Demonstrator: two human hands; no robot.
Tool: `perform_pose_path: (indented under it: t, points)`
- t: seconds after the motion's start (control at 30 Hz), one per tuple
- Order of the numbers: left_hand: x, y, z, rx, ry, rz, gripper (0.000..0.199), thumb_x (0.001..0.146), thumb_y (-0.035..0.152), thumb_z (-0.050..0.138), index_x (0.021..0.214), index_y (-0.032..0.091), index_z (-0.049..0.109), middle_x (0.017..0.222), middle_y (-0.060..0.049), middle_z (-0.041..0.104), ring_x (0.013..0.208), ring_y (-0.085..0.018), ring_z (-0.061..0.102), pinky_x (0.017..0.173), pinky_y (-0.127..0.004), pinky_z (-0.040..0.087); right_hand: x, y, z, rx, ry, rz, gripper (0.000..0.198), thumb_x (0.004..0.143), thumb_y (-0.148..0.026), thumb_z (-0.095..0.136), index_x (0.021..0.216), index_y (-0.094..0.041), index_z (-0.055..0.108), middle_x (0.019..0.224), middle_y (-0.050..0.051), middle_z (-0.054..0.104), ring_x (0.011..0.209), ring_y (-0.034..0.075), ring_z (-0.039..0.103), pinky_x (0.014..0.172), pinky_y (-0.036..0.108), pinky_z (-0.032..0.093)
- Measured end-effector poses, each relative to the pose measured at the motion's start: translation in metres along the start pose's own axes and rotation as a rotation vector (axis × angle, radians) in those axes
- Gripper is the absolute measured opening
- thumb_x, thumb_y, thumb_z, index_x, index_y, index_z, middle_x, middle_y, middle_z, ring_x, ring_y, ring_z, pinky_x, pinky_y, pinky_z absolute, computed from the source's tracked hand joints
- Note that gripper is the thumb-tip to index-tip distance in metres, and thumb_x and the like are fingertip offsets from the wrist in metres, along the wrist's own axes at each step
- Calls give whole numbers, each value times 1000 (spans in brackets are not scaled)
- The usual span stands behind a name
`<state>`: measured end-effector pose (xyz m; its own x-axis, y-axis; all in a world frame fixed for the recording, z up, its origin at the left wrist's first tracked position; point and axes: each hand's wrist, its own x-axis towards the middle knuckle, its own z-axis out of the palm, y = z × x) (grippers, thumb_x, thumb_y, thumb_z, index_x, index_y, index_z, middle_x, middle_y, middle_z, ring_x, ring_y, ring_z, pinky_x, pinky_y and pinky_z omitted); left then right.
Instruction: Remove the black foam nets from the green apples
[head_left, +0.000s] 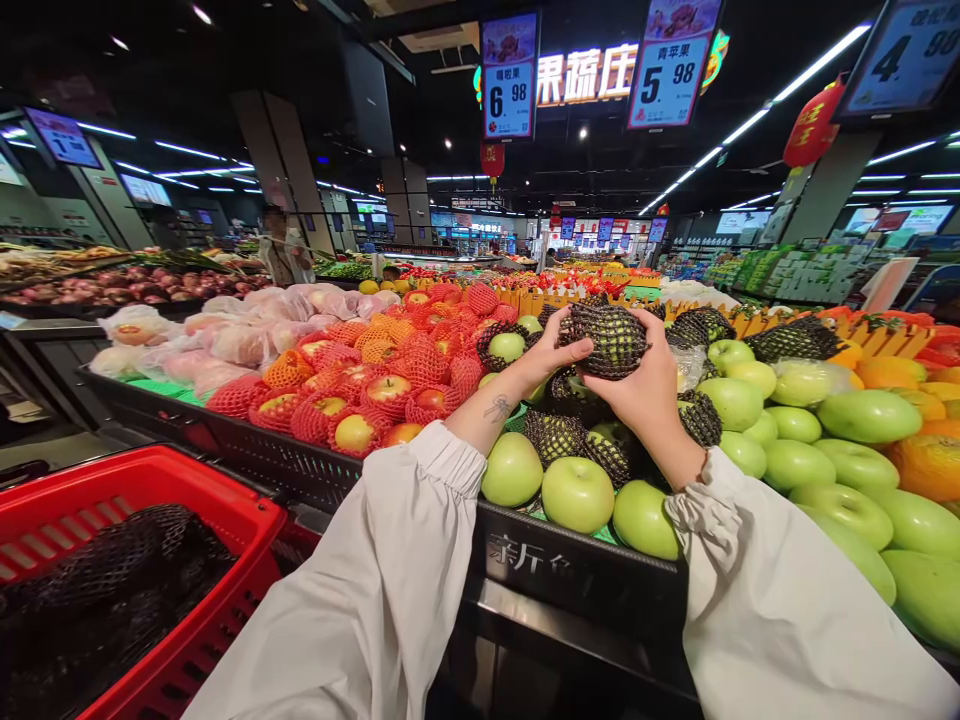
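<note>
Both of my hands are closing around one green apple in a black foam net (613, 338), holding it up above the fruit display. My left hand (546, 358) is gripping its left side, thumb on top and fingers curled underneath, with a small tattoo showing on the wrist. My right hand (646, 385) is cupping the right side, fingers wrapping over the net's upper edge. White sleeves (390, 590) are covering both forearms.

Directly beneath the held fruit, bare green apples (576, 492) are lying in the black display bin (555, 565), mixed with several more netted ones (556, 436). To the left, red apples in red and orange foam nets (375, 390) are filling the neighbouring section, and beyond them fruit wrapped in clear bags (225, 340) is sitting. Larger green fruit (870, 415) is piling up on the right.

At the lower left, a red shopping basket (225, 520) is standing just beside my left sleeve, holding a heap of black netting (112, 590). Overhead, price signs (510, 95) are hanging, reading 6.98 and 5.98.
</note>
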<state>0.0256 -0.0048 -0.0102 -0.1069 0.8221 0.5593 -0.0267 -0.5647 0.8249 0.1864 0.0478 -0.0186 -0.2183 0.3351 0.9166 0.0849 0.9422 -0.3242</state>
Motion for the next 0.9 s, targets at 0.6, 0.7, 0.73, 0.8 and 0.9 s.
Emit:
perform_pose_path:
  t: [0.6,0.7,0.73,0.8,0.9]
  points:
    - [6,6,-51,688,1105,285,90,74,19,83,145,22,27,148,-18,51,135,-26,55,118,-41,41,-2,9,1,-295,-554,165,93,83,-59,71,155,-12,36,146,21,52,135,41,48,115,55,39]
    - [4,3,-46,842,985,238,89,73,25,84,143,23,30,137,-15,60,124,-29,61,110,-45,48,-3,5,1,-349,-823,135,89,88,-58,68,156,-10,38,151,21,49,136,39,50,116,52,40]
    - [4,3,-44,916,923,228,87,72,25,85,142,23,33,134,-14,62,121,-30,63,106,-46,50,-3,5,0,-364,-900,115,86,89,-57,68,156,-12,39,152,20,48,136,39,51,115,50,41]
    - [2,4,-42,1093,777,253,83,69,23,83,140,24,39,135,-11,62,123,-31,60,105,-47,50,-3,4,0,-388,-977,86,80,90,-55,67,155,-15,42,151,18,48,134,38,52,114,49,43]
    - [-1,5,-38,1320,581,320,80,68,16,78,140,24,45,144,-9,57,131,-31,52,109,-46,45,-2,4,-1,-414,-953,96,73,92,-55,66,151,-17,47,147,17,50,129,37,57,112,48,46]
